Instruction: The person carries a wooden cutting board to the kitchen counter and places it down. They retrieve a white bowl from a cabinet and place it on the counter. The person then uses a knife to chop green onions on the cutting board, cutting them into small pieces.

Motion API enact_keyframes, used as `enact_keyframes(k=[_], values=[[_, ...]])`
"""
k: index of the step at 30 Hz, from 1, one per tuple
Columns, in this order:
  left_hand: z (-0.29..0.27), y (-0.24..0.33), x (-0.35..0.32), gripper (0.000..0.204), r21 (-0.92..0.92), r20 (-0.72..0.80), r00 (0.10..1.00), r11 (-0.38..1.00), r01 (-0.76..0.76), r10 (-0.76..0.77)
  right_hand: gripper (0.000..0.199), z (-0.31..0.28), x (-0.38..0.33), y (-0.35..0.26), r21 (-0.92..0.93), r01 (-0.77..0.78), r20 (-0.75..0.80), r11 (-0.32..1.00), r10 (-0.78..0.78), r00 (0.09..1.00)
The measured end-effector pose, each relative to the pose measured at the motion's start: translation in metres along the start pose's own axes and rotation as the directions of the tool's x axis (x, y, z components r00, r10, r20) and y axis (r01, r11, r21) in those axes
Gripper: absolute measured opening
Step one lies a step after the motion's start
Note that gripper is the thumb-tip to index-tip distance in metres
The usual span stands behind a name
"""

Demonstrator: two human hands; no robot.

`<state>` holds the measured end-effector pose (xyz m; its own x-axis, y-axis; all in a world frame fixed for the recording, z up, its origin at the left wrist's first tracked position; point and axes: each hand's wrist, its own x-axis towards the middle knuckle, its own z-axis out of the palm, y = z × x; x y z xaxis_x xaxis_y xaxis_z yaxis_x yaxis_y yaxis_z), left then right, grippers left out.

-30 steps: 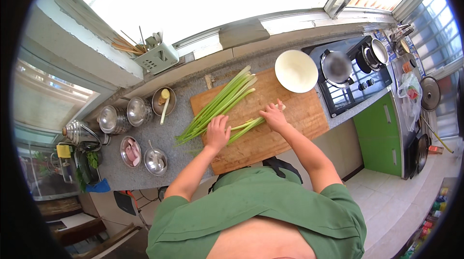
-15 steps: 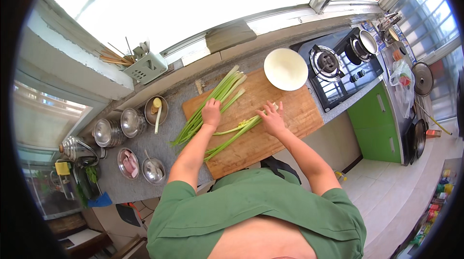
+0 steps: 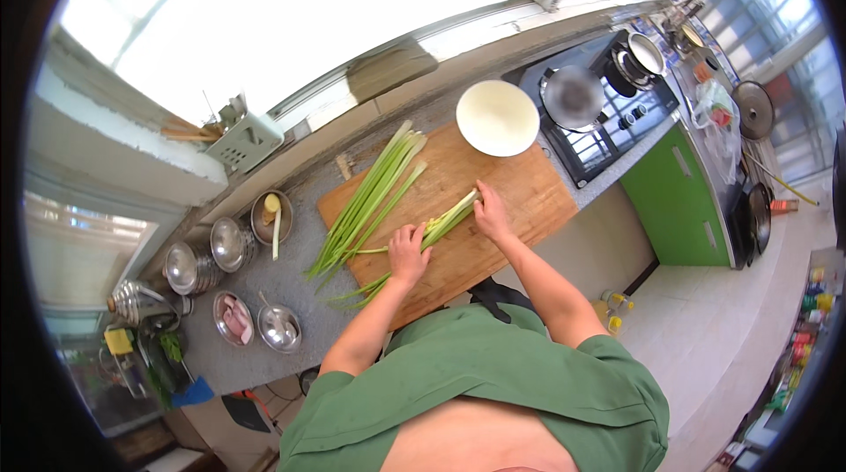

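Note:
On the wooden cutting board (image 3: 520, 194) lies a small bundle of celery (image 3: 451, 218), pale at its upper right end and with yellow inner leaves. My right hand (image 3: 492, 215) is closed at that pale end. Farther down the stalks, my left hand (image 3: 410, 255) is closed around them, its fingers curled over the top. A larger pile of celery stalks (image 3: 374, 194) rests along the board's left side, apart from both hands, with its thin green ends hanging over the board's edge.
A white bowl (image 3: 498, 118) stands at the board's far edge. Right of it is a gas stove (image 3: 586, 150) with a pot (image 3: 646, 54). Metal bowls line the left counter, one with raw meat (image 3: 233, 319), another with ginger and scallion (image 3: 275, 223). A utensil holder (image 3: 247, 144) sits by the window.
My left hand has left the larger celery pile and come nearer and to the right, onto the small bundle. My right hand has closed at the bundle's pale end. The view has shifted slightly.

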<state>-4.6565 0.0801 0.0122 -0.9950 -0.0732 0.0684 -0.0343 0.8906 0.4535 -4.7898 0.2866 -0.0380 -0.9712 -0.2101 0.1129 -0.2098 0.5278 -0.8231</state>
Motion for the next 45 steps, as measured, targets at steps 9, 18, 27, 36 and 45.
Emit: enact_keyframes(k=[9,18,27,36,45], values=[[0.014,0.013,-0.003,0.065,0.033,-0.004,1.0,0.999,0.03,-0.03,0.058,-0.011,-0.002,-0.012,0.028,-0.026,0.118,0.999,0.022,0.993],[0.063,0.159,0.066,0.07,-0.126,-0.051,0.963,0.955,-0.268,0.263,0.057,-0.126,-0.013,0.059,0.158,-0.051,-0.027,0.986,0.056,0.998],[0.173,0.358,0.143,0.076,-0.206,0.037,0.918,0.902,-0.379,0.394,0.055,-0.339,-0.025,0.178,0.113,-0.171,-0.265,0.979,0.195,0.944],[0.24,0.474,0.22,0.079,-0.228,0.119,0.87,0.866,-0.446,0.479,0.054,-0.463,0.029,0.275,0.111,-0.246,-0.38,0.963,0.27,0.885],[0.303,0.599,0.349,0.078,-0.327,0.071,0.822,0.792,-0.515,0.564,0.055,-0.582,0.146,0.354,0.064,-0.265,-0.432,0.962,0.266,0.862]])
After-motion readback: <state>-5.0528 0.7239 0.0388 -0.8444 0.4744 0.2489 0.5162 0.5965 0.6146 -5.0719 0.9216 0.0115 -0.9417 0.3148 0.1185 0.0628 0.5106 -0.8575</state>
